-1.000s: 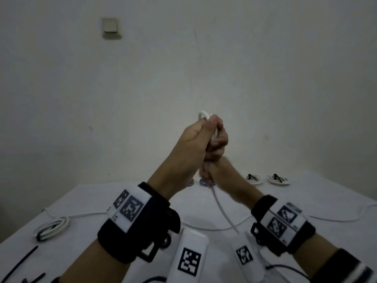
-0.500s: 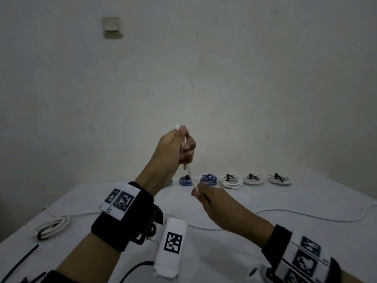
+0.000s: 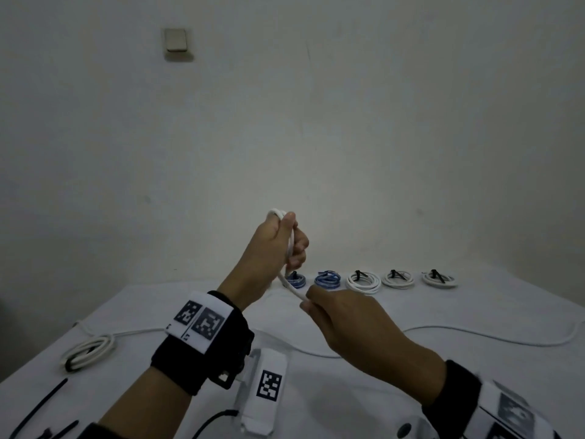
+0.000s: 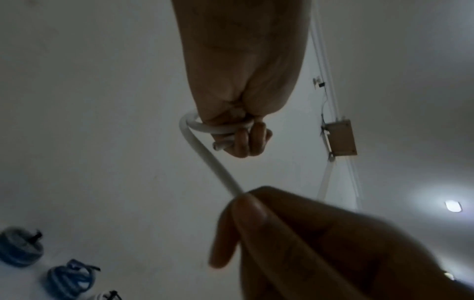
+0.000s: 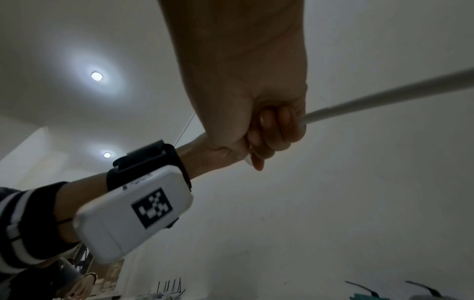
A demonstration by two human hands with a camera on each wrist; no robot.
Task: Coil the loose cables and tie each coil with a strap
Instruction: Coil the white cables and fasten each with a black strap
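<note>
My left hand [image 3: 280,245] is raised above the table and grips a few turns of white cable [image 3: 288,282], with a loop showing above the thumb. In the left wrist view the cable [image 4: 212,162] wraps around the left hand [image 4: 243,132], whose fingers are curled into a fist. Just below, my right hand [image 3: 316,304] pinches the same cable, which stretches taut between both hands. The right wrist view shows the right hand [image 5: 271,130] curled around the cable [image 5: 384,95]. The rest of the cable trails over the table [image 3: 474,335] to the right.
Two blue coils [image 3: 327,278] and three white coils [image 3: 398,278], each tied with a black strap, line the table's far edge. An untied white coil [image 3: 88,350] lies at the left. Loose black straps [image 3: 38,407] lie at the near left corner.
A second ago both hands were together at the coil. The right hand has slid down the cable and drawn out a length; a new loop now shows above the left thumb.
</note>
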